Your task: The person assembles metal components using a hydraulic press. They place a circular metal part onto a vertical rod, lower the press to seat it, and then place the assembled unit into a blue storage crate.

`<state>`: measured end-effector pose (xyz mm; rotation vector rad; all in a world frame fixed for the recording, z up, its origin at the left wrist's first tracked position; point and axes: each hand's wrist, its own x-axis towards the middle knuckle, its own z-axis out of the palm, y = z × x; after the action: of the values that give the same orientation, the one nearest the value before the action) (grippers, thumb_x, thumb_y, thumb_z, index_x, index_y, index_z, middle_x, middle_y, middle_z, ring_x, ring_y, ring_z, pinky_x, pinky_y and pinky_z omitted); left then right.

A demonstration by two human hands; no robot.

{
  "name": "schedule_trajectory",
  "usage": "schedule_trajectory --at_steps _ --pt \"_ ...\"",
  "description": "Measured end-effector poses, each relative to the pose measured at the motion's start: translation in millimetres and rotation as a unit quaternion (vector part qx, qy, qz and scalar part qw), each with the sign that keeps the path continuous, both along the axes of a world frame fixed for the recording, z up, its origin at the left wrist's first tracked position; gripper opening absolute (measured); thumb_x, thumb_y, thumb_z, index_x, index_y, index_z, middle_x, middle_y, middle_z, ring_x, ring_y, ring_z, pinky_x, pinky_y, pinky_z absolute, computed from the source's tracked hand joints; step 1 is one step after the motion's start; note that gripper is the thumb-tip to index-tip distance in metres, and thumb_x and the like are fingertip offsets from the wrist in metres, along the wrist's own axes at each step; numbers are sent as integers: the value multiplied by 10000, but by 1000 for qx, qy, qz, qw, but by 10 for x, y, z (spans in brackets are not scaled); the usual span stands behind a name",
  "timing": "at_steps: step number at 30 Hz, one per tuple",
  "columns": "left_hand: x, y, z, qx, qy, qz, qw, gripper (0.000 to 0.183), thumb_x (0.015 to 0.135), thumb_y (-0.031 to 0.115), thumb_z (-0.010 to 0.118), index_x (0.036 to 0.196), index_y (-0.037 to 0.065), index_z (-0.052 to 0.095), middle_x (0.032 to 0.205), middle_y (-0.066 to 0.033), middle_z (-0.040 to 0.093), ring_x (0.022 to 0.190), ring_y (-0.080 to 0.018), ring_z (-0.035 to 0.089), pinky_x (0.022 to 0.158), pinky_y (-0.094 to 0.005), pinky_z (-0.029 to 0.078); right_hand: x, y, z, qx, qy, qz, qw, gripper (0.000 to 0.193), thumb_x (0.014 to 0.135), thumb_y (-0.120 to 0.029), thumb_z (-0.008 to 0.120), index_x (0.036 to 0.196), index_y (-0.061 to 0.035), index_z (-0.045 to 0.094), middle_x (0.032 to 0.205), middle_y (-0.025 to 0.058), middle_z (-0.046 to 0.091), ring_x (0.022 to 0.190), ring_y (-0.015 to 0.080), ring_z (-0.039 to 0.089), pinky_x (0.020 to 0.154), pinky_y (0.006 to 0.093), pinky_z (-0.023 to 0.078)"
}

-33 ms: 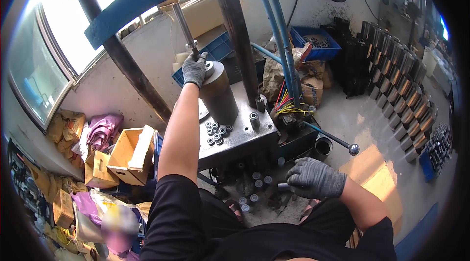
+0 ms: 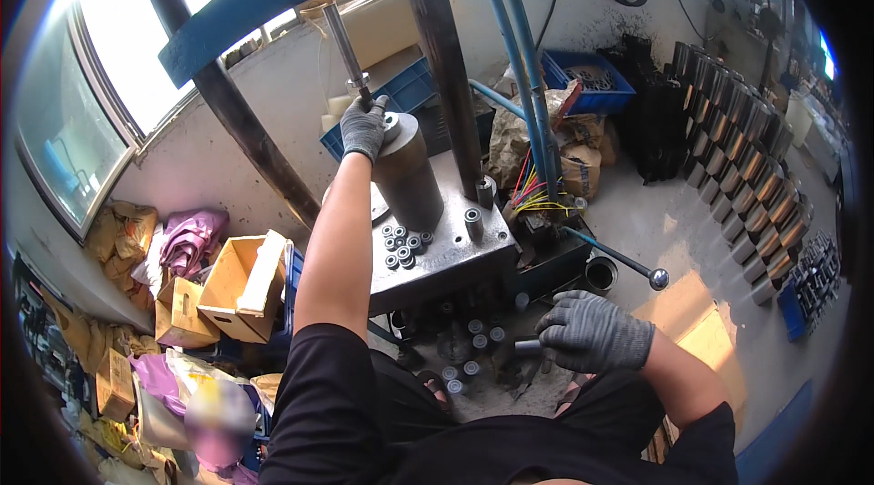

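Note:
My left hand (image 2: 363, 132), in a grey knit glove, is closed around the lower part of a short dark rod (image 2: 366, 94), right under the bright press shaft (image 2: 344, 44). Below it stands a thick grey metal cylinder (image 2: 411, 180) with a small ring (image 2: 391, 121) on top, close beside my fingers. My right hand (image 2: 596, 332), gloved the same, hangs over my lap with its fingers curled. Just left of its fingertips is a small grey metal cylinder (image 2: 527, 348); whether they touch it I cannot tell. What the palm holds is hidden.
Several small bearing-like rings (image 2: 398, 257) and a short upright sleeve (image 2: 473, 226) lie on the press table (image 2: 437, 271). A ball-ended lever (image 2: 628, 262) juts out to the right. Small cylinders (image 2: 475, 327) stand on the floor. Stacked metal tubes (image 2: 728, 157) line the right.
My right hand has shifted slightly to the right, while the small grey cylinder beside it stays nearly in place. My left hand keeps its grip at the rod.

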<state>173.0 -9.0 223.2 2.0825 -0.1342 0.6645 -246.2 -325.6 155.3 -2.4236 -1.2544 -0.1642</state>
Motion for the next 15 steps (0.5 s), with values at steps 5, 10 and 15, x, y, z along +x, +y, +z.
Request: schedule_trajectory --at_steps 5,10,15 --pt "-15 -21 -2 15 -21 -1 1000 314 1020 319 713 1083 14 756 907 -151 780 778 -254 685 779 -386 522 -78 -294 890 -151 -114 -148 971 197 854 -275 700 910 -86 690 1038 91 719 976 284 692 1073 508 477" --pt "-50 -93 30 5 -1 -14 1000 318 1018 313 708 1164 34 749 968 -153 784 859 -250 718 835 -365 542 95 -763 762 -271 81 -292 914 221 872 -280 675 964 -82 711 945 163 722 901 368 715 844 515 561" --pt "-156 -97 37 -78 -60 -38 994 356 945 328 795 1179 70 719 1018 -144 790 943 -278 748 886 -378 555 -73 -632 580 -342 117 -237 902 281 871 -312 685 1022 -79 723 891 170 721 835 393 723 755 526 578"
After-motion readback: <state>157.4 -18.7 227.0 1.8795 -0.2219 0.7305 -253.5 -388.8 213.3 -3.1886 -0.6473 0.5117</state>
